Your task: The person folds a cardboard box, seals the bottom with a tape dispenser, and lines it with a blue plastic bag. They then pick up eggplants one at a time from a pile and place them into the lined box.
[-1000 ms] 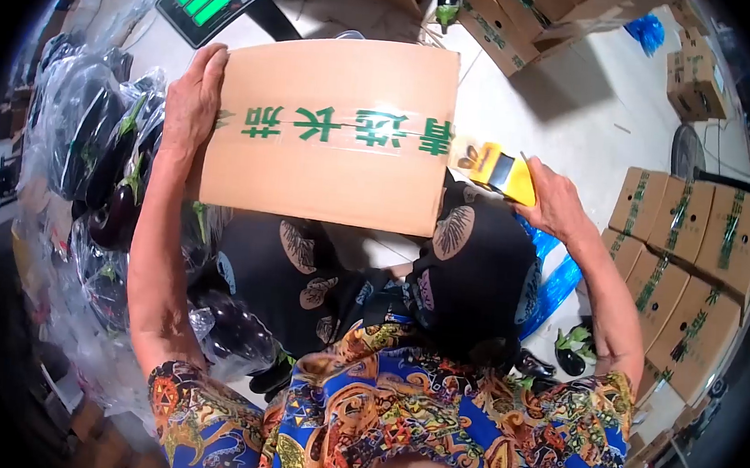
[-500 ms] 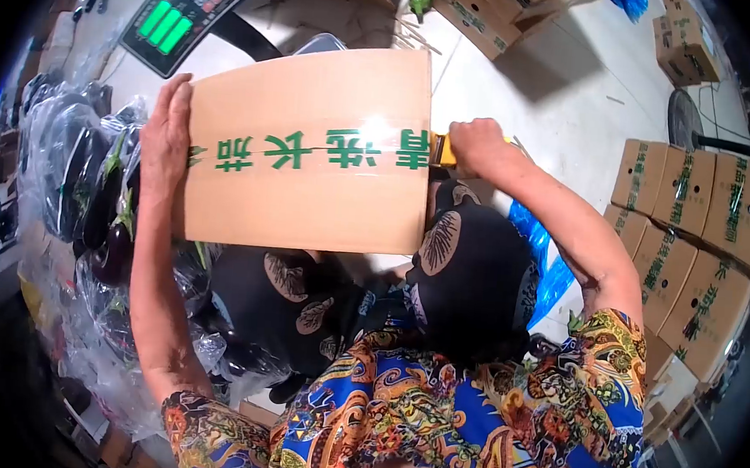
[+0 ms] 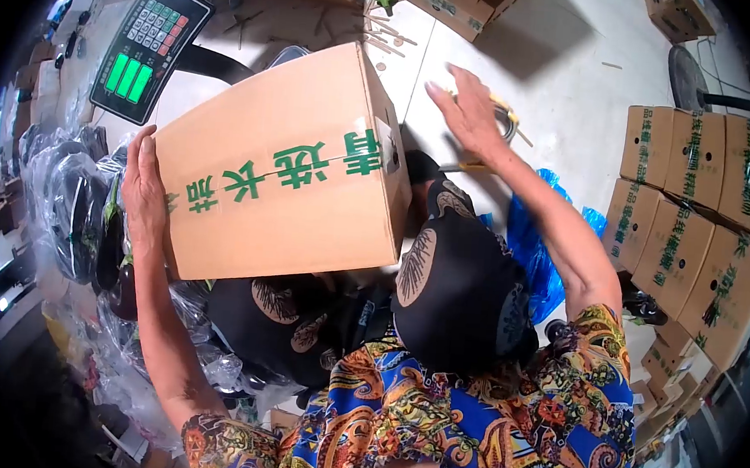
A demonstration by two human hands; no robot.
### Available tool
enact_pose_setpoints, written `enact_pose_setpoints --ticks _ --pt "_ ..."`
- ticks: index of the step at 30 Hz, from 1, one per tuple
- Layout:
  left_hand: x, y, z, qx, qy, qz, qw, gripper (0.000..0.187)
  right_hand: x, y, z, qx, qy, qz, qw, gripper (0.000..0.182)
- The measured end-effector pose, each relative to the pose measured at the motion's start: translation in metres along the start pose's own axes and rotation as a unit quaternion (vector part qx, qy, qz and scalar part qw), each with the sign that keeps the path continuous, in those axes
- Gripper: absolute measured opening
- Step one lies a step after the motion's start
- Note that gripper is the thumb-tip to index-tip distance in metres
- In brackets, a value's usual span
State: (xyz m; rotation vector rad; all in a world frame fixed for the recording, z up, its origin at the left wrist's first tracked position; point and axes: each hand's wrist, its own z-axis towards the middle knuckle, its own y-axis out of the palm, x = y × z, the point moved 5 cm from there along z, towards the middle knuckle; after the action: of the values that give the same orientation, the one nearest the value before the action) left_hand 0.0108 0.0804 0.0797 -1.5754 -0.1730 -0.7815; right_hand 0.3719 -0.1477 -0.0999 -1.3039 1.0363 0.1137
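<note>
A brown cardboard box (image 3: 263, 217) with green printed characters and clear tape along its seam rests across my lap, slightly turned and tilted. My left hand (image 3: 144, 192) grips its left end, fingers along the upper left edge. My right hand (image 3: 474, 123) is off the box, to the right of it, with fingers stretched out and apart. Right by that hand, partly hidden behind it, is a yellow tape dispenser (image 3: 506, 120) with a roll. The box's right end shows a hand hole.
A scale with a green-lit display (image 3: 151, 51) stands at upper left. Plastic-wrapped eggplants (image 3: 77, 204) lie left. Stacked printed boxes (image 3: 677, 203) stand right, near a blue plastic bag (image 3: 540, 267). Wooden sticks (image 3: 390, 37) lie on the floor ahead.
My right hand has opened from its grip on the tape dispenser and moved away from the box's right end. The box has turned and shifted left and toward me, with my left hand still on it.
</note>
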Motion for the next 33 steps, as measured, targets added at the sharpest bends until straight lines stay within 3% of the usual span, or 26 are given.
enact_pose_setpoints --ticks 2,4,6,8,10,12,14,15,17,19,21,22,24,25,27,30,32,33 --pt "-0.003 0.001 0.002 -0.004 0.002 -0.007 1.000 0.044 -0.065 -0.008 -0.007 0.014 0.052 0.340 0.939 0.063" --pt "-0.004 0.001 0.002 0.002 0.002 -0.007 1.000 0.044 -0.113 0.003 -0.014 0.081 -0.027 0.399 0.913 0.056" --pt "-0.015 -0.003 0.004 0.004 -0.010 -0.017 1.000 0.045 -0.127 0.009 -0.011 0.082 -0.078 0.390 0.914 0.036" --pt "-0.018 -0.007 0.004 0.011 -0.015 -0.019 1.000 0.047 -0.094 0.047 0.002 0.174 -0.245 0.098 0.949 0.039" --pt "-0.015 -0.009 0.004 0.022 -0.010 -0.008 1.000 0.048 -0.053 0.086 -0.001 0.161 -0.214 -0.023 0.963 0.040" --pt "-0.041 -0.019 0.009 0.016 -0.043 -0.027 0.999 0.051 -0.010 0.126 0.005 0.029 0.013 0.109 0.993 0.040" --pt "-0.071 -0.035 0.010 -0.002 -0.056 -0.022 0.998 0.053 -0.005 0.133 -0.010 -0.163 0.186 0.263 0.933 0.057" --pt "-0.096 -0.041 0.010 0.001 -0.077 -0.041 0.996 0.054 -0.013 0.128 -0.014 -0.196 0.205 0.360 0.889 0.055" --pt "-0.105 -0.044 0.005 -0.001 -0.117 -0.092 0.989 0.053 -0.032 0.112 -0.016 -0.256 0.236 0.536 0.769 0.052" --pt "-0.113 -0.045 -0.005 0.002 -0.130 -0.143 0.981 0.052 -0.048 0.092 -0.005 -0.298 0.204 0.623 0.693 0.047" --pt "-0.116 -0.026 -0.022 0.010 -0.226 -0.289 0.930 0.050 -0.073 0.051 0.002 -0.329 0.184 0.674 0.635 0.034" --pt "-0.107 -0.016 -0.031 0.017 -0.250 -0.360 0.898 0.049 -0.080 0.031 0.009 -0.315 0.160 0.683 0.639 0.033" --pt "-0.105 -0.010 -0.049 -0.014 -0.284 -0.439 0.853 0.045 -0.109 -0.021 0.018 -0.342 0.077 0.672 0.652 0.052" --pt "-0.097 -0.010 -0.047 -0.064 -0.217 -0.357 0.906 0.044 -0.120 -0.043 0.020 -0.350 0.054 0.657 0.666 0.065" --pt "-0.103 -0.012 -0.054 -0.122 -0.097 -0.214 0.964 0.050 -0.159 -0.092 0.011 -0.310 -0.030 0.581 0.752 0.056" --pt "-0.079 -0.027 -0.052 -0.104 -0.202 -0.250 0.941 0.069 -0.224 -0.130 -0.022 -0.308 -0.159 0.399 0.849 0.038" --pt "-0.049 -0.035 -0.048 -0.133 -0.162 -0.310 0.927 0.071 -0.264 -0.124 -0.059 -0.251 -0.323 0.214 0.887 0.025" --pt "-0.030 -0.039 -0.050 -0.133 -0.153 -0.329 0.922 0.072 -0.285 -0.122 -0.085 -0.238 -0.403 0.115 0.876 0.022"
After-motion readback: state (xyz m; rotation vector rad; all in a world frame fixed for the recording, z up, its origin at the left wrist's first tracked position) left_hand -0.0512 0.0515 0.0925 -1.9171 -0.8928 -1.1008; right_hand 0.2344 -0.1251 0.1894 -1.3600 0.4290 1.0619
